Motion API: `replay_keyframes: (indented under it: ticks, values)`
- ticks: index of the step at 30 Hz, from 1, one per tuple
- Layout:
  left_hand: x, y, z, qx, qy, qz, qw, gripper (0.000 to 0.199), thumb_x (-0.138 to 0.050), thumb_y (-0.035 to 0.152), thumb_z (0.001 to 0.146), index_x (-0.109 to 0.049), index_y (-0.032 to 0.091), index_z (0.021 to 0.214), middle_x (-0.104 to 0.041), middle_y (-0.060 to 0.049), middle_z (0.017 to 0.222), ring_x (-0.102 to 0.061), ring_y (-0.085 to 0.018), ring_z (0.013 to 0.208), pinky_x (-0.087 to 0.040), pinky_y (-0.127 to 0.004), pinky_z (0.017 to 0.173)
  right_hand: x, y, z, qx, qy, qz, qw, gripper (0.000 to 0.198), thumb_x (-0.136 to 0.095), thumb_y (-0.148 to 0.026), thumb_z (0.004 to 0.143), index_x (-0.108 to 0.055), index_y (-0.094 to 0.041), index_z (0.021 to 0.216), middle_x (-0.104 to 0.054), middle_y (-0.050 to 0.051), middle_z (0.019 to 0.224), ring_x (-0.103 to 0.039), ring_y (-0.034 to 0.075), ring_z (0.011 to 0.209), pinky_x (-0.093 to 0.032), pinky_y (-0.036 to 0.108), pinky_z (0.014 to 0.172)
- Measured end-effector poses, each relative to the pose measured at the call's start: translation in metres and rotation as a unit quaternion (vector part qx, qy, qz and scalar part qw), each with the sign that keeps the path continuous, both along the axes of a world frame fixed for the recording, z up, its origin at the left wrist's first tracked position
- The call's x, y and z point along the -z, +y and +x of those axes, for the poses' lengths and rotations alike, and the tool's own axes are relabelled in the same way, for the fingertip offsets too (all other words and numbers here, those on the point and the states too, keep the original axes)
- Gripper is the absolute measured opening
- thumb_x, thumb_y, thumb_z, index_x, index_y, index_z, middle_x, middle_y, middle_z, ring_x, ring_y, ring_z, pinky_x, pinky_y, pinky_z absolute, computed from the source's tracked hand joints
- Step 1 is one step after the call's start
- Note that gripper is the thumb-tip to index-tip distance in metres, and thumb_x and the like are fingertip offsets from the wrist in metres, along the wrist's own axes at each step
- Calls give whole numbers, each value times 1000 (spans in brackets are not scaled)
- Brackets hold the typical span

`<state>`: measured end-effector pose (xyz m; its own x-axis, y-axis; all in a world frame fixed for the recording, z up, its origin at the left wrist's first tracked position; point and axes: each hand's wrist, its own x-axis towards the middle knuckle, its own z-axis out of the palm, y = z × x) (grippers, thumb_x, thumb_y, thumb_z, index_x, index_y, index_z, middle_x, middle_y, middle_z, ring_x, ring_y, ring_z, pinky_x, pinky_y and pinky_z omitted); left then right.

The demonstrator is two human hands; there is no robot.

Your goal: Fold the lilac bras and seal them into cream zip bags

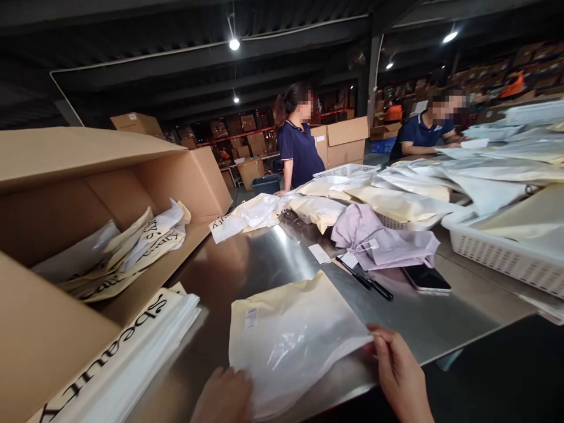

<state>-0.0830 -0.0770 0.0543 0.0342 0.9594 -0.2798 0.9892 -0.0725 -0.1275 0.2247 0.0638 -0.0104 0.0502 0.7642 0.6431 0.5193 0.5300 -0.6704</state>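
A shiny steel surface (264, 258) runs through a dim warehouse stacked with cartons. Near its front edge lies one cream garment in a clear plastic bag (286, 335). The left hand (224, 396) presses flat on the bag's near edge; the right hand (399, 370) pinches its corner. Two open cardboard boxes (66, 194), two black pens (365, 281), one dark phone (426, 278), two seated or standing co-workers (299, 147).

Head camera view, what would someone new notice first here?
Front and centre, a cream packed bag lies on the shiny steel table, with the left hand and right hand at its near edge. To the left gapes a big cardboard box holding printed bags. Behind, two people in navy shirts stand by heaped packages.
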Motion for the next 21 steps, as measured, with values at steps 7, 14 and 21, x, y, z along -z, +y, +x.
replay_keyframes:
  ticks: [7,14,21]
  values:
    - [-22,53,70,98,-38,-60,993,28,-47,13,82,-71,13,95,-73,-15,95,-70,-31,87,-54,-41,75,-1,-11,-20,-62,258,-178,948,47,-60,-54,89,-43,-24,121,-63,15,120,-71,25,90,-61,37,71]
    - [-33,65,79,119,-81,-54,988,31,-39,12,87,-61,15,108,-73,-11,91,-70,-30,83,-50,-39,70,-10,-50,-27,-12,15,57,998,33,-64,-26,88,-47,-22,116,-54,15,125,-56,27,117,-53,46,92]
    - [-59,66,52,67,-175,167,968,40,-41,26,96,-54,24,133,-75,1,77,-67,-18,62,-44,-28,60,-17,-47,-26,-272,-320,8,908,30,-48,-27,100,-60,-17,125,-65,12,123,-52,30,127,-37,55,110]
